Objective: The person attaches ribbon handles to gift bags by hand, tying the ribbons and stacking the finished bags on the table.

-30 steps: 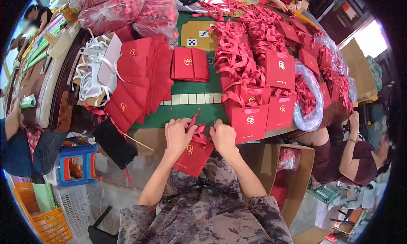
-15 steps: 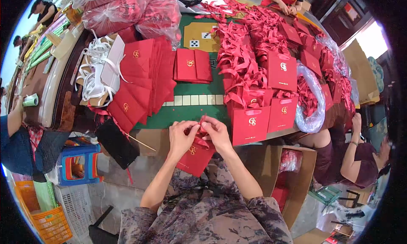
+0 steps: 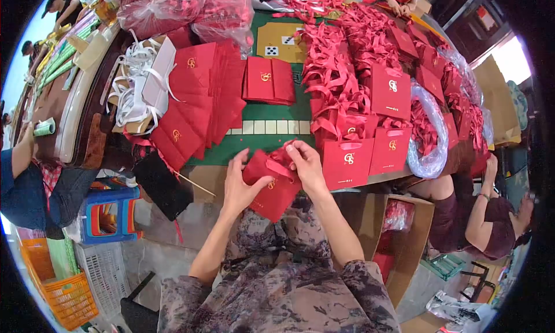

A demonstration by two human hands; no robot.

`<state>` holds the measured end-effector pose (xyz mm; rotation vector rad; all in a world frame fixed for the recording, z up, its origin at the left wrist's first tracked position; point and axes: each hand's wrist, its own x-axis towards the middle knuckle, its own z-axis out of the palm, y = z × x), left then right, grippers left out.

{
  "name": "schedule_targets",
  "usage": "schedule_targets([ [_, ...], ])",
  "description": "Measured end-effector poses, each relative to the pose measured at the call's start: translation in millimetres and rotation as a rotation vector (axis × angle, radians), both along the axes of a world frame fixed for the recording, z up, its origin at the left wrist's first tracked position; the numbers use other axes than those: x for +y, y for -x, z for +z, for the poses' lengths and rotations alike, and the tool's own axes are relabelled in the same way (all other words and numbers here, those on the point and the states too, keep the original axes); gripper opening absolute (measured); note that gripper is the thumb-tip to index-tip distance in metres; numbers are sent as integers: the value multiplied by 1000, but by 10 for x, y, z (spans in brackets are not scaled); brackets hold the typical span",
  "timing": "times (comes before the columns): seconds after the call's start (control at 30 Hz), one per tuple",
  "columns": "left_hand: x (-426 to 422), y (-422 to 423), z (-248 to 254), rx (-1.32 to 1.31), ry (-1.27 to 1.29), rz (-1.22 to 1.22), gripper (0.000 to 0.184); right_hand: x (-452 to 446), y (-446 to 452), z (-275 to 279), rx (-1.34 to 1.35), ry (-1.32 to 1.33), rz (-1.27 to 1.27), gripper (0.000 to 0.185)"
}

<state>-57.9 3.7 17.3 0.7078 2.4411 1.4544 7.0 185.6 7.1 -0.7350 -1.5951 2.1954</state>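
A small red gift bag point(image 3: 276, 193) with a gold logo is tilted between my hands at the table's near edge. My left hand point(image 3: 238, 185) has its thumb on the bag's front at the left side; its other fingers reach up along that edge, slightly blurred. My right hand point(image 3: 306, 166) pinches the red ribbon handle at the bag's top right. Finished-looking red bags with ribbon handles point(image 3: 347, 161) stand to the right of my right hand. Beyond my hands lies a stack of flat red bags point(image 3: 267, 80).
Fanned red bags point(image 3: 185, 110) and a box of white ribbons point(image 3: 156, 81) lie on the left. Plastic-wrapped bundles point(image 3: 165, 15) sit at the back left. A cardboard box point(image 3: 407, 258) stands on the floor at right. People sit or stand at both sides.
The bag has come up and turned between my hands. My left hand has moved from the ribbon to the bag's left side; my right hand has shifted slightly right and up.
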Motion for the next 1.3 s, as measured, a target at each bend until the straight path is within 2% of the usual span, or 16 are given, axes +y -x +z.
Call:
schedule_targets([
  [0.03,-42,-32,-25,1,0,0,83,23,17,5,1,0,0,12],
  [0.1,-106,-77,-34,282,221,20,81,62,57,27,-34,37,65,12],
  [0.13,-139,-65,-17,133,311,-1,78,81,79,44,-32,36,67,12],
  [0.17,-162,-64,1,136,309,2,78,101,97,63,6,24,92,12],
  [0.23,-177,-68,83,-185,234,-107,67,146,169,103,47,8,116,12],
  [0.27,-166,-100,68,-182,231,-108,67,160,218,116,14,-30,106,12],
  [0.33,-133,-170,44,-242,-37,-83,58,140,338,168,73,-41,79,14],
  [0.47,-143,-156,75,-266,-59,-145,55,304,588,79,39,-336,16,17],
  [0.53,-173,-140,62,-257,-152,-178,56,350,677,44,46,-338,30,17],
  [0.77,-145,-89,54,-242,-83,-153,55,394,767,-17,-32,-460,13,18],
  [0.9,-184,-177,13,-237,-84,-123,50,416,511,218,13,-312,28,32],
  [0.97,-182,-226,-16,-198,-81,-109,45,294,244,396,106,-417,-68,28],
  [1.03,-143,-236,-114,-358,-330,-46,38,194,-89,452,152,-857,-174,21],
  [1.17,68,-222,144,-477,-483,40,34,-22,-660,624,-120,-878,-251,11],
  [1.23,191,-177,289,-586,-524,85,35,49,-866,546,-105,-888,-260,12],
  [1.3,363,-190,448,-595,-691,72,36,120,-1025,534,-67,-733,-247,11],
])
